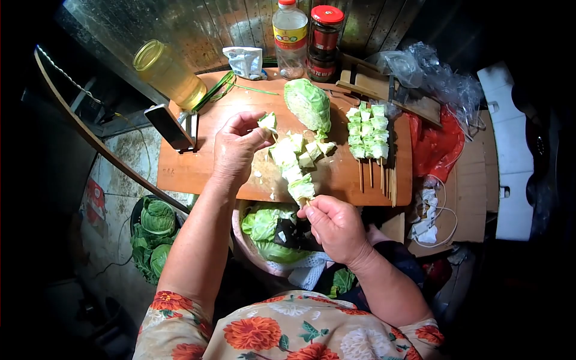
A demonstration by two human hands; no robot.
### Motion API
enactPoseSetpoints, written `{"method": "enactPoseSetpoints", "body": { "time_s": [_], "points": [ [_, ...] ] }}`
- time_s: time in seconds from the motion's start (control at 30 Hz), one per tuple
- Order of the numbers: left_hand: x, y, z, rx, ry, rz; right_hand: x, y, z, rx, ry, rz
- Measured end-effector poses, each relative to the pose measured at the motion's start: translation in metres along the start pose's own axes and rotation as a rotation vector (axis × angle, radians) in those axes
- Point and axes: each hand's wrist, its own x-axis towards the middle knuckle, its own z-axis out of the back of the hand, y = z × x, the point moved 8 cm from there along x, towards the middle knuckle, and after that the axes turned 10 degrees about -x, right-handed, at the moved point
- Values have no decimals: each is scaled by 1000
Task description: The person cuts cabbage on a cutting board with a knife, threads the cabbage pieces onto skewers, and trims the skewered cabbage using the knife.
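- Left hand [235, 146]: fingers pinched on cabbage piece [267, 121], over board [186, 171].
- Right hand [341, 231]: fingers clamped on skewer [308, 203], board's near edge.
- Leaf likely light, tears easily; best hold: bare stick.

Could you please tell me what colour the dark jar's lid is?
The lid is red; the head view shows it best.
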Motion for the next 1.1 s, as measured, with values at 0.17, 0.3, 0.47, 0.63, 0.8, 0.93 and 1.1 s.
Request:
{"method": "enactPoseSetpoints", "body": {
  "time_s": [0.17,0.3,0.47,0.63,0.8,0.93,1.1],
  "points": [
    [-4,0,-5,-58,85,40,-4,1,-1,62,-33,15],
    [-14,4,-18,-20,96,88,-3,2,1,56,-97,73],
    [-11,2,-16,-49,153,15,-2,2,4,0,-125,102],
    [-13,-13,-14,-5,70,-230,3,6,0,46,-39,50],
    [-9,-11,3,-199,-142,-218,-1,12,-8,-110,-76,183],
    [-18,28,-17,-576,-149,233,-2,22,-8,-324,-133,204],
    [-24,34,-29,-716,-51,343,1,8,-13,-305,-93,131]
  ]
}}
